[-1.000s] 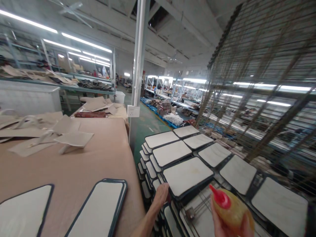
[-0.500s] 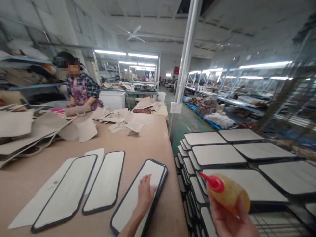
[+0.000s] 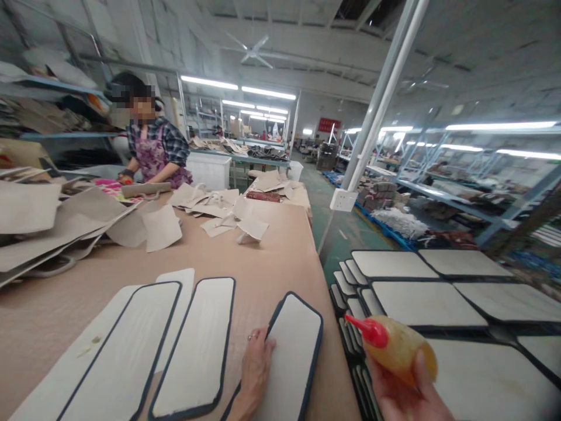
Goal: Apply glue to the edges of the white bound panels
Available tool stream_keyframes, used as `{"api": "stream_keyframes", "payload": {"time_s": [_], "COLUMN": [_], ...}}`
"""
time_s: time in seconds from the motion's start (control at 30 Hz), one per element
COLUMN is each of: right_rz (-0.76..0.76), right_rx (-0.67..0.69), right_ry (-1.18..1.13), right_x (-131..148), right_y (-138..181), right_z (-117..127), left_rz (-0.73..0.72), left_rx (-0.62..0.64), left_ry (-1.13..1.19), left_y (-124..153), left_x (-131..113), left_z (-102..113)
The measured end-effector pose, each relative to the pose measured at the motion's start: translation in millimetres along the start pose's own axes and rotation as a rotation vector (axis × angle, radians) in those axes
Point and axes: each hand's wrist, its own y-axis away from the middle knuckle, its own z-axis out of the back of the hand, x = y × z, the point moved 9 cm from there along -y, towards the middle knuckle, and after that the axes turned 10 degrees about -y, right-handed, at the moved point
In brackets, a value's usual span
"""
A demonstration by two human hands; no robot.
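Lower centre of frame: left hand (image 3: 254, 374) flat, fingers spread, pressing dark-edged white panel (image 3: 289, 356) on table (image 3: 272, 257). Lower right: right hand (image 3: 407, 392) clamped around glue bottle (image 3: 394, 348); advisable to steady panel, run nozzle along edge.

A long tan worktable (image 3: 272, 257) fills the left and centre of the frame. Three white panels with dark edging (image 3: 197, 345) lie side by side along its lower edge. Loose beige cut pieces (image 3: 65, 219) are heaped at the left, with smaller scraps (image 3: 228, 213) toward the table's far end.
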Motion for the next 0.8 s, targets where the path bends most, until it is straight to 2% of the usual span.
{"api": "stream_keyframes", "payload": {"time_s": [0.07, 0.13, 0.3, 0.43, 0.6, 0.8], "right_rz": [0.074, 0.151, 0.275, 0.339, 0.277, 0.235], "right_rx": [-0.042, -0.072, 0.000, 0.106, 0.215, 0.306], "right_ry": [0.012, 0.028, 0.140, 0.261, 0.363, 0.437], "right_x": [0.0, 4.0, 27.0, 47.3, 48.9, 49.4], "right_y": [6.2, 13.0, 19.8, 20.7, 20.4, 20.4], "right_z": [-18.7, -38.4, -80.6, -101.2, -108.9, -106.2], "left_rz": [-0.054, -0.141, -0.455, -0.621, -0.711, -0.679], "left_rx": [0.038, 0.132, 0.427, 0.627, 0.809, 0.915], "left_ry": [0.181, 0.254, 0.235, 0.139, 0.105, 0.150], "left_y": [-7.1, -16.8, -31.3, -25.8, -6.3, 18.1], "left_x": [-7.0, -22.8, -76.5, -105.7, -135.1, -156.2], "left_z": [13.9, 34.4, 103.4, 148.0, 179.3, 193.9]}}
